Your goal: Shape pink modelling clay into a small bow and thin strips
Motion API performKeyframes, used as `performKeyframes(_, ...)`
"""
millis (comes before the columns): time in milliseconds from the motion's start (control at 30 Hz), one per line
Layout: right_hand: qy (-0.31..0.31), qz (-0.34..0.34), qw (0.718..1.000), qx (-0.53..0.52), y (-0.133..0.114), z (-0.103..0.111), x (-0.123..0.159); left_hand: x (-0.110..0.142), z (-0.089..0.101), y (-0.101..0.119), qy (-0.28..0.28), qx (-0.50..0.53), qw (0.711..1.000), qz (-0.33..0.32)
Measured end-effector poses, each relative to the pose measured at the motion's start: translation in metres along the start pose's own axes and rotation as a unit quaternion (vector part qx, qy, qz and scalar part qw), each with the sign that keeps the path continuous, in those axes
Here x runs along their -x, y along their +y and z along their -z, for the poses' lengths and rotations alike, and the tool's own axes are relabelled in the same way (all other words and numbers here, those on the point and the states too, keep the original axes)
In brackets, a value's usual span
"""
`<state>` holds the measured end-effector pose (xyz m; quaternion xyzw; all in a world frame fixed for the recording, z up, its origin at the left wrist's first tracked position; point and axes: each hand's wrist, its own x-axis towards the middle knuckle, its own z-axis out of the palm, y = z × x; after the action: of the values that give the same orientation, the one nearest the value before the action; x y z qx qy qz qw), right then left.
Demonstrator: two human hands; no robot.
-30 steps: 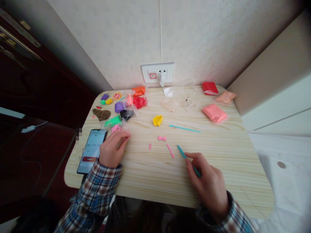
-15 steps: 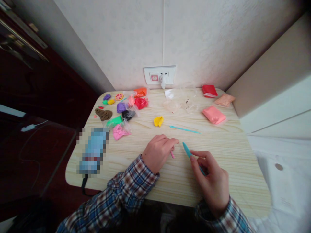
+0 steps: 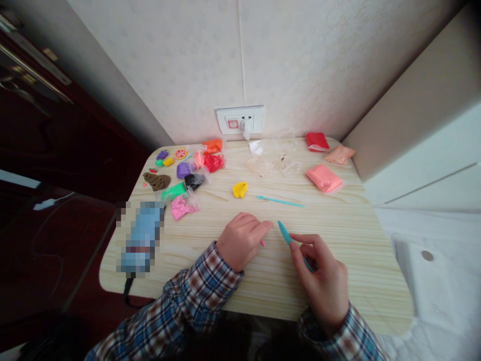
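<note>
My left hand (image 3: 240, 240) is palm down just over the table, its fingers closed about a small piece of pink clay (image 3: 262, 243). Only a short end of the clay peeks out below the thumb side; the rest is covered. Between thumb and fingertips, my right hand (image 3: 323, 278) grips a turquoise clay knife (image 3: 284, 232), its tip pointing up and left towards my left hand, a small gap apart. Beyond the hands lie a thin turquoise modelling stick (image 3: 280, 201) and a lump of yellow clay (image 3: 240, 189).
At the table's left are bagged clays, including green (image 3: 174, 191) and pink (image 3: 183, 206), a coiled brown clay piece (image 3: 158, 181) and a blurred phone (image 3: 141, 235) with a cable. Bagged clay (image 3: 324, 178) and clear bags (image 3: 274, 158) lie at the back, below a wall socket (image 3: 240, 120).
The whole view has shifted slightly, so things on the table appear further left. Less of the pink clay shows beside my left hand. My right hand keeps its grip on the knife.
</note>
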<state>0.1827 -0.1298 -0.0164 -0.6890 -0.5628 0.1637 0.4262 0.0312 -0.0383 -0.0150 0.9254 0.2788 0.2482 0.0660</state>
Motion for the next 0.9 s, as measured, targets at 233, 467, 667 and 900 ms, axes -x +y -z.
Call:
performKeyframes(233, 0.000, -0.013, 1.000, -0.003, -0.001, 0.001, 0.000, -0.005, 0.003, 0.001, 0.011, 0.043, 0.999, 0.024)
performKeyframes(467, -0.003, -0.005, 1.000, 0.000, 0.001, 0.000, 0.001, 0.003, 0.044, -0.026, 0.101, 0.076, 0.979, 0.160)
performKeyframes(667, -0.016, -0.005, 1.000, 0.006, 0.001, 0.001, 0.001, 0.028, 0.057, -0.037, 0.101, 0.030, 0.975, 0.193)
performKeyframes(900, -0.012, -0.020, 1.000, 0.002, 0.002, 0.000, 0.003, 0.003, 0.016, 0.008, 0.048, 0.046, 0.994, 0.092)
